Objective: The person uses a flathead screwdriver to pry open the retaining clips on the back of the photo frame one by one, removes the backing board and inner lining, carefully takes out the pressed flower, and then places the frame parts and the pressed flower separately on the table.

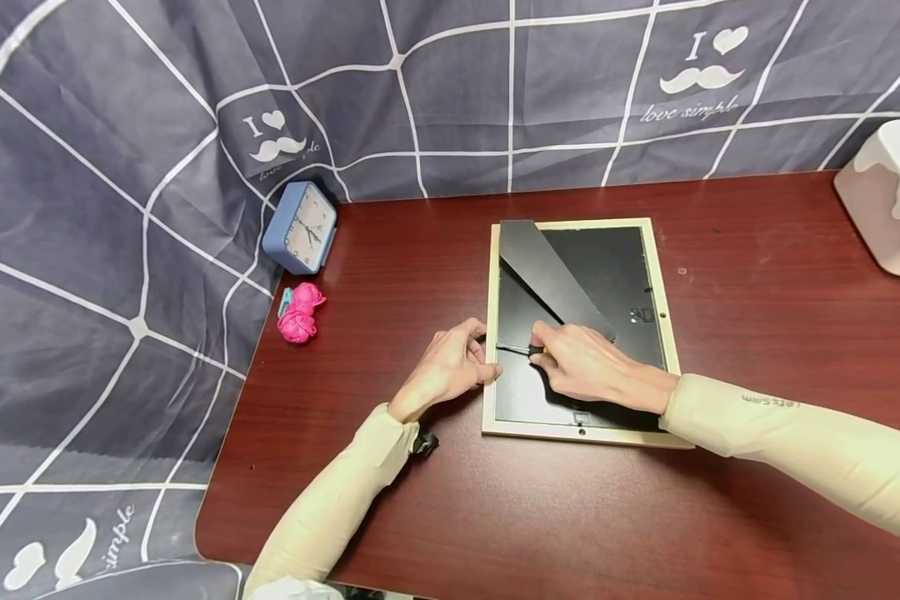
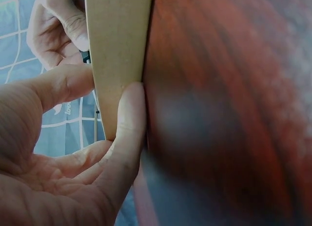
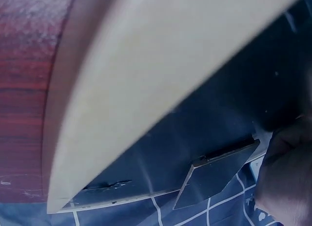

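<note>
A picture frame [image 1: 656, 271] with a pale wooden border lies face down, its black backing board [image 1: 600, 250] uppermost. The dark easel leg [image 1: 551, 271] slants across that board. My right hand [image 1: 581, 367] grips a small screwdriver [image 1: 516, 349] with a black and yellow handle. Its metal shaft points left, the tip at the inner side of the left border. At that same border my left hand [image 1: 450, 365] holds the frame, the thumb on top and fingers along the outer side. In the left wrist view, fingers [image 2: 129, 114] press on the wooden edge [image 2: 119, 36].
A blue alarm clock [image 1: 302, 227] stands at the table's back left, with pink yarn [image 1: 300, 314] and a teal clip [image 1: 285, 300] in front of it. At the right edge is a white and pink box [image 1: 888, 200]. Grey checked cloth [image 1: 457, 92] hangs behind the dark red table [image 1: 405, 275].
</note>
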Action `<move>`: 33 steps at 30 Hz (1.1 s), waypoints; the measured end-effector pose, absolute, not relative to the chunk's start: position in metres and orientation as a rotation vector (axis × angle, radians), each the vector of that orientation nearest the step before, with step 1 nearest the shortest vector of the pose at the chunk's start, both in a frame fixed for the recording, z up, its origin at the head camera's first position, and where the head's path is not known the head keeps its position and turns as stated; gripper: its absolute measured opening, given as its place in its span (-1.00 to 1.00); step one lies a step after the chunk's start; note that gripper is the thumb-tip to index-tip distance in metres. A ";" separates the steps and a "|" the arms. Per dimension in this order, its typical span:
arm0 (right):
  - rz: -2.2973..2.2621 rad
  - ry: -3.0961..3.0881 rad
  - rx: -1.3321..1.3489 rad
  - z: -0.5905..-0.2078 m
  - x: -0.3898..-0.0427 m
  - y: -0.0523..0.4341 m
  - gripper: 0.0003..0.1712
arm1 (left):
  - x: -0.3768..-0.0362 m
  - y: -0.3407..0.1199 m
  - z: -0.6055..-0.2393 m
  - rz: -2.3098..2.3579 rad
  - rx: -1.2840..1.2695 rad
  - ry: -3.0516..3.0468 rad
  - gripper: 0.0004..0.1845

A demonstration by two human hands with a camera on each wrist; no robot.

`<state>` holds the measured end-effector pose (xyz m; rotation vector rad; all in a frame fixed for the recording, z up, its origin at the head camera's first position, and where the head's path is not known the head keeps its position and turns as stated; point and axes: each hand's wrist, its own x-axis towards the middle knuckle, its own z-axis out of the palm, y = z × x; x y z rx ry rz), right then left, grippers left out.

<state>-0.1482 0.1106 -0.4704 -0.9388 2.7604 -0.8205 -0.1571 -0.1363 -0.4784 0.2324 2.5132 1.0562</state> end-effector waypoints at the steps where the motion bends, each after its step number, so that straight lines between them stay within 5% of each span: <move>1: -0.821 2.760 -0.944 -0.470 -0.149 0.111 -0.94 | -0.156 -0.136 -0.475 1.053 0.235 2.516 -0.38; 33: -0.831 2.704 -0.897 -0.464 -0.152 0.112 -0.91 | -0.166 -0.135 -0.454 1.140 0.154 2.326 -0.35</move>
